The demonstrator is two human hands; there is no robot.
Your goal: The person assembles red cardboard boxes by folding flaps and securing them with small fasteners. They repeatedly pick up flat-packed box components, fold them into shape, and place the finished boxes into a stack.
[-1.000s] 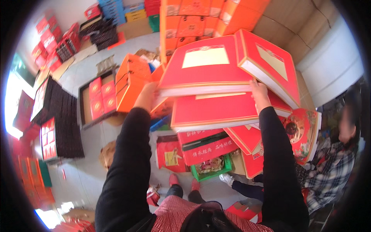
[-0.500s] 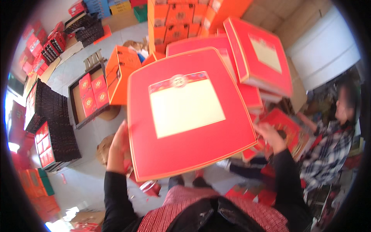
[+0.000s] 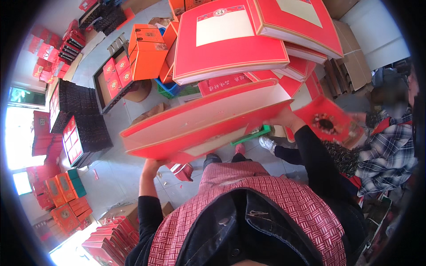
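I hold a large red gift box [image 3: 208, 116] in front of my waist. It is tilted, so a long pale band shows between its two red edges, and its face with a cream panel is steeply foreshortened below. My left hand [image 3: 152, 167] is closed on its lower left corner; my right hand [image 3: 285, 119] grips its right end. The fingers are partly hidden by the box. Just beyond lies a similar red box [image 3: 230, 57] with a cream panel, on a pile. Another red box [image 3: 301, 22] overlaps it on the right.
At right, a person in a plaid sleeve [image 3: 384, 153] is by a blurred red panel [image 3: 326, 119]. Orange boxes [image 3: 148, 53] stand beyond, left of the pile. Stacked dark trays [image 3: 88, 139] stand at left. A green crate [image 3: 250, 135] and a red-and-white item [image 3: 179, 170] are on the floor.
The held box has tipped from face-up to steeply tilted, and its pale side band has come into view. My view has shifted, so the pile appears higher.
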